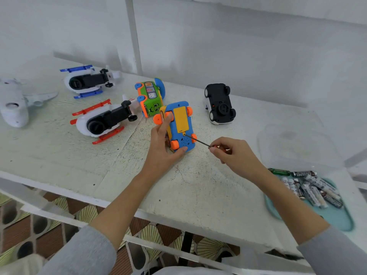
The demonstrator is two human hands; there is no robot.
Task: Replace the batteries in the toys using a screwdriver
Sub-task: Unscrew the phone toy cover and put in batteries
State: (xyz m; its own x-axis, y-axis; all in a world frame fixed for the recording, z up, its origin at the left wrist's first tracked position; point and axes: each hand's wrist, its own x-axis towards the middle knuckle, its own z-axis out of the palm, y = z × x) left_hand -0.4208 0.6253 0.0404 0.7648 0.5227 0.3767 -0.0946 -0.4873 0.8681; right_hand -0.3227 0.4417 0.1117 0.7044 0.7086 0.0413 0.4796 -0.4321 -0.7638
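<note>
A blue toy car [179, 126] with orange wheels stands tilted on the table, underside facing me, showing a yellow battery cover. My left hand [162, 145] grips it from the left, thumb under its lower end and fingers on its upper side. My right hand [232, 153] pinches a screwdriver [197, 139] by its handle; the thin shaft's tip sits at the screw tab just below the yellow cover. Loose batteries [313, 187] lie on a light blue tray [337, 219] at the right.
Other toys lie upside down on the white table [99, 165]: a green bus [151, 98], a black-bottomed car [219, 103], a red-skid helicopter [103, 121], a blue-skid helicopter [87, 81] and a white shark toy [15, 104]. A clear plastic lid [294, 145] rests behind the tray.
</note>
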